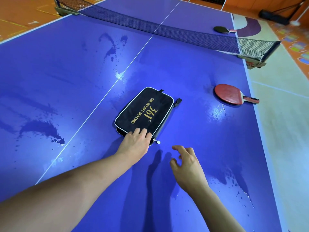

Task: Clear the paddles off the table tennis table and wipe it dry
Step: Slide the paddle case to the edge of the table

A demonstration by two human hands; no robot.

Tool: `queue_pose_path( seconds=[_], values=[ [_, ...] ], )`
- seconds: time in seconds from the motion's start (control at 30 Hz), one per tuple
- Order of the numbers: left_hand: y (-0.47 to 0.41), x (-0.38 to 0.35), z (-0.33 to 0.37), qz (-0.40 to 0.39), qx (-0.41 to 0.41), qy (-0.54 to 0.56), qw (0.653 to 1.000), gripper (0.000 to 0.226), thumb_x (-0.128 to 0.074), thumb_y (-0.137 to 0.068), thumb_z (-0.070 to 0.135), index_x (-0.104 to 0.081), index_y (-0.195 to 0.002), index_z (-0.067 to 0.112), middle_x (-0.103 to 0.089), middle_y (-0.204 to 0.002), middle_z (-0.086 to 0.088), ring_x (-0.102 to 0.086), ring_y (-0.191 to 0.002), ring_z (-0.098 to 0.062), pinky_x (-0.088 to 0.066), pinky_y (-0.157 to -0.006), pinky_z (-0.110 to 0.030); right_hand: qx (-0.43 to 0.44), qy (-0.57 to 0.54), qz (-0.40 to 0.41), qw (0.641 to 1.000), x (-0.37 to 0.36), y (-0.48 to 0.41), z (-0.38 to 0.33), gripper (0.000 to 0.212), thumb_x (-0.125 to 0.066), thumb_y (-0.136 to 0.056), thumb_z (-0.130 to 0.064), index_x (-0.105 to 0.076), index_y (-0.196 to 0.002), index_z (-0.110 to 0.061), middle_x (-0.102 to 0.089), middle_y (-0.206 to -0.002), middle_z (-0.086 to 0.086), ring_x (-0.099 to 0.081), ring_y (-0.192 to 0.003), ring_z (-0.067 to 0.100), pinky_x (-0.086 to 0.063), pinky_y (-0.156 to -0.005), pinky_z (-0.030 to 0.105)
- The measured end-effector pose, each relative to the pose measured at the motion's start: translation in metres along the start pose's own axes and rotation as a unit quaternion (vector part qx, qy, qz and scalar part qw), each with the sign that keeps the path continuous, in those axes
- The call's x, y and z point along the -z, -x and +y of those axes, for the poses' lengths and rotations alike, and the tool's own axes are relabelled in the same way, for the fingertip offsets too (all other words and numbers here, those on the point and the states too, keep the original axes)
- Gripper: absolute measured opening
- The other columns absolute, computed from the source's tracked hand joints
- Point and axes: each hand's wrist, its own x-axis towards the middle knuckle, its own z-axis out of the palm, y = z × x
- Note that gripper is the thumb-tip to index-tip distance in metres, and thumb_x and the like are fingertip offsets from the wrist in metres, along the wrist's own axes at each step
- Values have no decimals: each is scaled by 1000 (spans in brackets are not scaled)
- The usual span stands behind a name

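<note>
Stretches both bare forearms forward from the near edge of the worktop [50, 81]. Lays the left grip [135, 142] palm down, fingers straight and close together, resting flat. Hovers the right grip [187, 166] just beside it, nearer the right edge, palm down, fingers spread and loosely curled, holding nothing.

Indoor games room — table tennis table [184, 67], net [167, 30].

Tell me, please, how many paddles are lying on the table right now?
2. A red paddle lies near the right edge, this side of the net; a dark paddle lies beyond the net, also near the right edge. The black case could hide others.
</note>
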Motion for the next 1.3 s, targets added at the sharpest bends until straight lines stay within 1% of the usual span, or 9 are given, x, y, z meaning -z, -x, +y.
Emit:
queue_pose_path(
  seconds=[0.13,0.27,0.33,0.43,0.5,0.77,1.0,1.13,1.3],
  values=[
    [-1,2,9,-33,19,-11,999,34,-72,-81,6,-48,-104,13,-51,-102,-3,-52,-88,-19,-36,-59,-28,0,2,-4,1000,-3,1,1,40,-54,-99,-26,-53,-138,-35,-45,-125,-8,-57,-111,13,-54,-87,37],
    [3,11,14,-67,-33,-126,989,41,-79,-46,4,-61,-78,22,-57,-76,6,-54,-61,-7,-33,-45,-21,-2,2,-3,1000,-1,6,4,40,-54,-99,-26,-53,-138,-35,-45,-126,-8,-57,-113,14,-54,-87,39],
    [0,5,11,-93,-66,-118,986,41,-58,-55,-8,-60,-87,17,-57,-83,2,-56,-67,-11,-36,-50,-23,-4,2,-1,1000,2,10,6,39,-54,-100,-28,-53,-137,-36,-45,-125,-10,-59,-108,12,-55,-84,39],
    [-1,13,6,-21,-79,-145,986,41,-50,-55,-9,-62,-86,16,-58,-81,2,-56,-67,-11,-36,-50,-24,-3,2,2,1000,5,16,11,37,-54,-100,-29,-53,-136,-37,-44,-124,-12,-61,-103,11,-56,-83,38],
    [-6,5,3,-54,-106,-121,985,51,-40,-60,-19,-54,-102,7,-55,-97,-7,-57,-82,-19,-40,-60,-28,-4,2,2,1000,7,20,14,37,-54,-100,-29,-53,-136,-37,-44,-123,-12,-61,-101,10,-56,-82,38],
    [-9,11,-3,-59,-112,-127,984,28,-56,-85,-10,-51,-107,7,-54,-102,-6,-51,-85,-19,-38,-65,-29,-8,15,-13,1000,6,28,19,36,-52,-100,-29,-53,-135,-37,-45,-124,-11,-62,-103,9,-56,-81,36],
    [11,8,-14,-29,-145,-103,984,28,-64,-81,-2,-55,-101,16,-55,-92,3,-55,-81,-15,-38,-55,-25,30,65,-17,997,20,-13,3,40,-52,-100,-28,-52,-140,-29,-51,-124,-1,-60,-105,19,-51,-83,32],
    [40,-4,-5,62,-30,54,996,39,-73,-69,5,-61,-105,13,-55,-82,0,-55,-70,-22,-47,-53,-31,46,97,-35,994,23,-56,-15,45,-50,-100,-25,-50,-145,-24,-51,-131,5,-55,-116,27,-49,-91,36],
    [56,-18,13,70,129,186,971,61,-66,-85,26,-49,-144,20,-58,-118,-8,-58,-102,-29,-50,-85,-39,71,153,-2,986,16,-121,-39,52,-50,-99,-23,-42,-151,-22,-49,-138,9,-47,-126,33,-41,-100,42]
  ],
)
